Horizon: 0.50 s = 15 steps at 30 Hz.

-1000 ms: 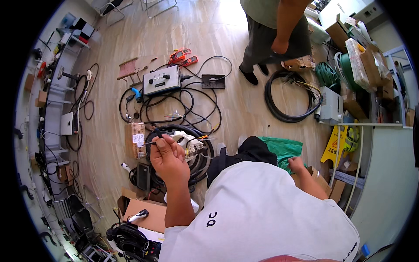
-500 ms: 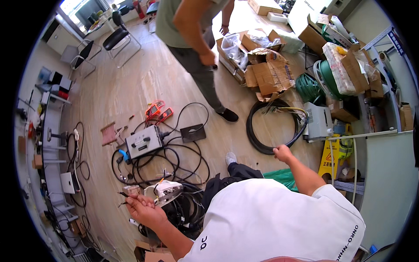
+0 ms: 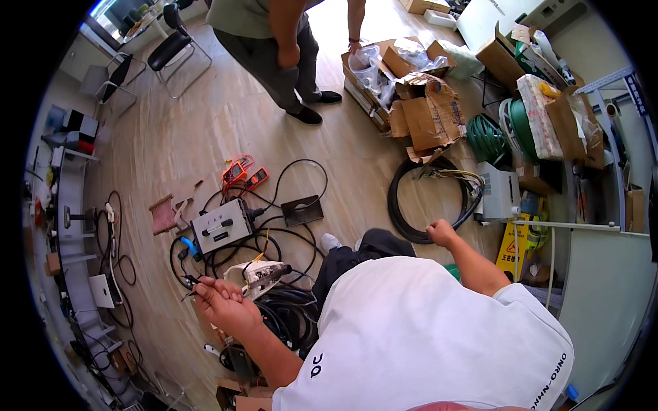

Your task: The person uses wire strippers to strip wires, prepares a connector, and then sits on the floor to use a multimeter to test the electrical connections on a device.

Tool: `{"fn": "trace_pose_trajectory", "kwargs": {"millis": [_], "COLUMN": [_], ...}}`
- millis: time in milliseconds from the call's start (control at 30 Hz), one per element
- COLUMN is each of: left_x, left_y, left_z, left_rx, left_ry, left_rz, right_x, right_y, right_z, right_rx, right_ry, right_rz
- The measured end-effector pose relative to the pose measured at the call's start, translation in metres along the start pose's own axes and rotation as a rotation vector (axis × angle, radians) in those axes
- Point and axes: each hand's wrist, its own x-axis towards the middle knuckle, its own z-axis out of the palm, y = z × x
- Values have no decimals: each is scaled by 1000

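left hand (image 3: pixel 223 301) has swung left, pinching a thin black wire (image 3: pixel 188 281) | right hand (image 3: pixel 442 233) now fisted, empty, near the black cable coil (image 3: pixel 418 205) | grey control box (image 3: pixel 221 226) unmoved on floor

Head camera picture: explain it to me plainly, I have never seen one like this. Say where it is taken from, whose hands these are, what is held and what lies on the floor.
There is no machine here. The picture comes from a wide fisheye camera worn on a person's head, looking down, so straight edges bend near the rim. The white T-shirt at the bottom is the wearer's own.

The left hand is raised and pinches a thin dark wire. The right hand is a closed fist beside a coil of thick black cable; whether it grips the cable I cannot tell.

On the wooden floor lie a grey control box amid tangled black leads, two orange meters and open cardboard boxes. The legs at the top belong to another person standing nearby.
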Motion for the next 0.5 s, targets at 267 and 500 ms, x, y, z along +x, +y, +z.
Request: {"fn": "trace_pose_trajectory", "kwargs": {"millis": [267,500], "left_x": [44,54], "left_y": [-16,-29], "left_z": [8,38], "left_rx": [58,151], "left_ry": [142,388], "left_rz": [9,81], "right_x": [58,163], "right_y": [-34,-152], "right_z": [-14,-53], "right_rx": [-158,-317], "right_ry": [-117,-284], "right_rz": [-68,-233]}}
